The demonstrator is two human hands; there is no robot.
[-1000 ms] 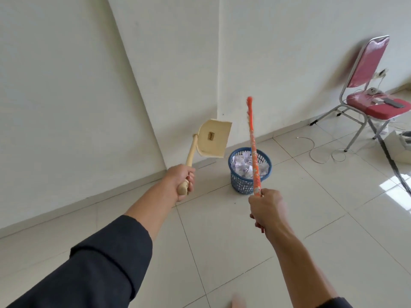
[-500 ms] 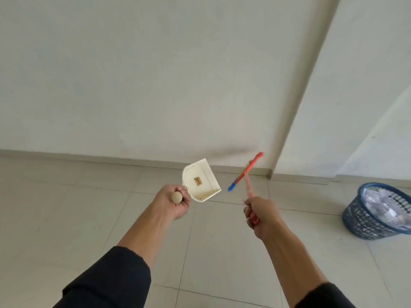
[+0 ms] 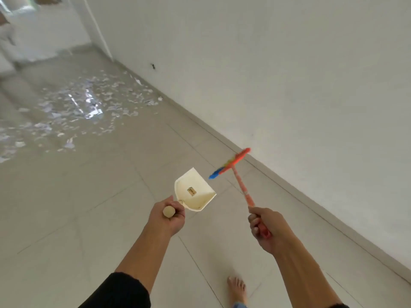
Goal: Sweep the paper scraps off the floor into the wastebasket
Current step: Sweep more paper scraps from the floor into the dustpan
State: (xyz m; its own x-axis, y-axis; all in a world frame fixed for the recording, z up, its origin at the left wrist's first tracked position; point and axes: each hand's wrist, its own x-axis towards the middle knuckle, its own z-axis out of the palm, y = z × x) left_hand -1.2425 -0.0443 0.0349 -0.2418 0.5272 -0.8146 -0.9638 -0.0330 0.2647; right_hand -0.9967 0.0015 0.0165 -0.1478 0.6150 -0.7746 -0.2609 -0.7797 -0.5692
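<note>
Both grips are clenched in the head view: our left hand (image 3: 168,216) wraps the round wooden handle of the cream plastic dustpan (image 3: 195,191), held off the floor at lower centre, and our right hand (image 3: 265,227) clasps the orange handle of the small broom with an orange, yellow and blue head (image 3: 230,163), raised to the right of centre.

Half a second ago the blue mesh wastebasket sat at the right edge, full of paper; now it is out of sight, and we cannot tell where it stands. Instead, the scattered white paper scraps (image 3: 73,107) fill the upper left, spread over the glossy pale tiled floor (image 3: 100,196) up to the white wall's (image 3: 289,63) skirting. We judge that one load has been emptied and we are turning back for the next; plenty remains.

A bare foot (image 3: 237,290) shows at bottom centre. Nothing lies between us and the scraps, though those tight against the skirting may be awkward to reach.
</note>
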